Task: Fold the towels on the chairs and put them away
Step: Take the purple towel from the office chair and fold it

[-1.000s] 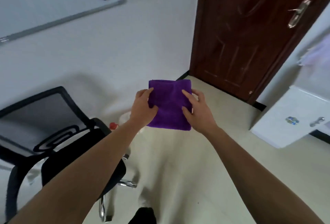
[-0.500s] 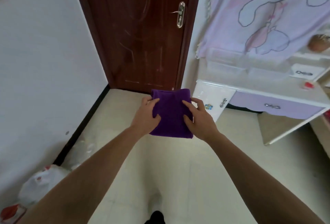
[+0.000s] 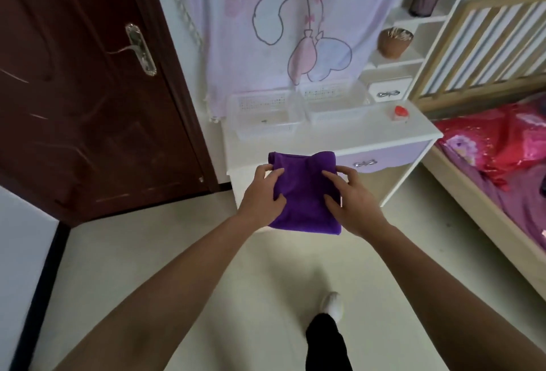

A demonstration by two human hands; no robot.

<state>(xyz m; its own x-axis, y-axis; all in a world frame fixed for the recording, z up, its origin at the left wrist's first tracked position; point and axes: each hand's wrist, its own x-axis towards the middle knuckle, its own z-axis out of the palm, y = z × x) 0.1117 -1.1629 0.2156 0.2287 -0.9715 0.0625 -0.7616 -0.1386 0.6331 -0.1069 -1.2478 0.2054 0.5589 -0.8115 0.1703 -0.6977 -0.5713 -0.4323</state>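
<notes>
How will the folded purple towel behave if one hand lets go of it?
The purple towel is soft cloth, so it would probably sag and unfold. Both the left hand and the right hand pinch its sides. It looks light, unlikely to slip.

Left hand [image 3: 263, 196] + right hand [image 3: 351, 202] gripping folded towel [image 3: 304, 193].

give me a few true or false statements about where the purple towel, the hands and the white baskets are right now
1. The folded purple towel is held by both the left hand and the right hand. True.
2. The towel already lies in a white plastic basket. False: it is in the air, in front of the white dresser.
3. Two white baskets stand side by side on the dresser top. True.
4. The dark brown wooden door stands wide open. False: it looks shut.
5. The small red object sits inside a basket. False: it sits on the dresser top, right of the baskets.
</notes>
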